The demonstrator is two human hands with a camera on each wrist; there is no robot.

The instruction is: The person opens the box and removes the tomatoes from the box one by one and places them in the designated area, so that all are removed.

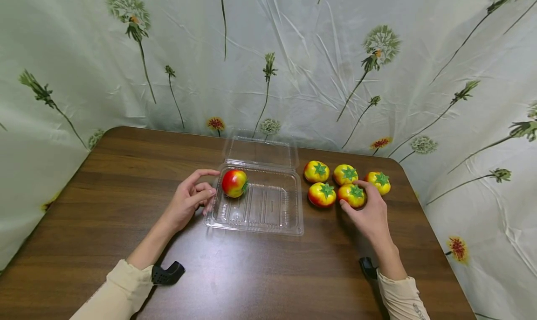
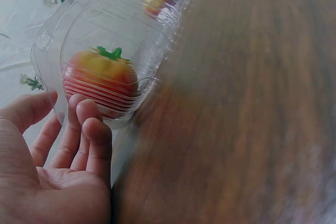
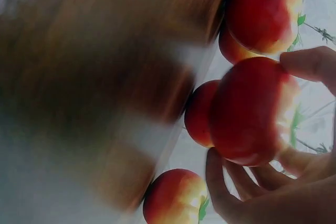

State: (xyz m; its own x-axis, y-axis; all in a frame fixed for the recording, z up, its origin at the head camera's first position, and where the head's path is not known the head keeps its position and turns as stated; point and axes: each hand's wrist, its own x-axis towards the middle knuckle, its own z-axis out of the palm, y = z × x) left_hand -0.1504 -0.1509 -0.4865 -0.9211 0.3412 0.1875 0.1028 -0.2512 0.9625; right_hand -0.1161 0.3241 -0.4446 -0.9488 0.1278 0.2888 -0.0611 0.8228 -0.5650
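Note:
A clear plastic clamshell container [image 1: 274, 224] lies with its lid [image 1: 260, 149] folded back. Inside, at the left end, one red-and-yellow persimmon [image 1: 233, 184] rests on its side, its green leafy crown facing right. My left hand [image 1: 189, 201] holds the container's left rim, thumb over the lip and fingers against the wall [image 2: 92, 90]. With thumb and fingers my right hand [image 1: 371, 212] grips a persimmon [image 1: 351, 196] from the group right of the container; its red underside [image 3: 252, 114] shows in the right wrist view. Whether it touches the table is unclear.
Around the gripped one stand more persimmons, crowns up: two nearest the container [image 1: 316, 171], one behind [image 1: 345, 175] and one at the right [image 1: 378, 183]. The brown wooden table [image 1: 138, 170] ends at a flower-printed curtain [image 1: 302, 77]. Black wrist devices [image 1: 168, 273] sit at both cuffs.

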